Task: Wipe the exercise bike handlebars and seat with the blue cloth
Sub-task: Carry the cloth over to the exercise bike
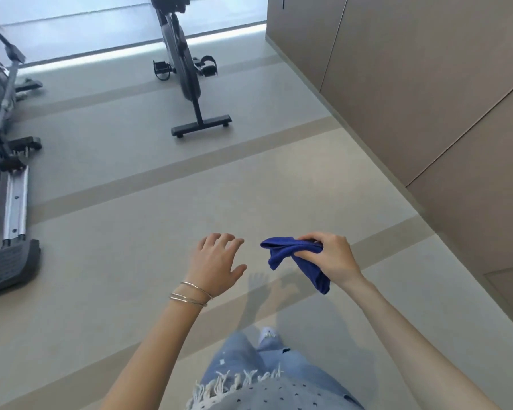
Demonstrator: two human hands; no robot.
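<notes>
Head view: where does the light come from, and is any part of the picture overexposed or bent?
Head view: light enters from the bright window strip behind the dark grey exercise bike, which is washed out; soft shadows of both arms fall on the beige floor toward the camera; the wide lens tilts the brown wall panels.

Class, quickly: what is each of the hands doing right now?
Left hand: open, empty.
Right hand: closed on the blue cloth.
</notes>
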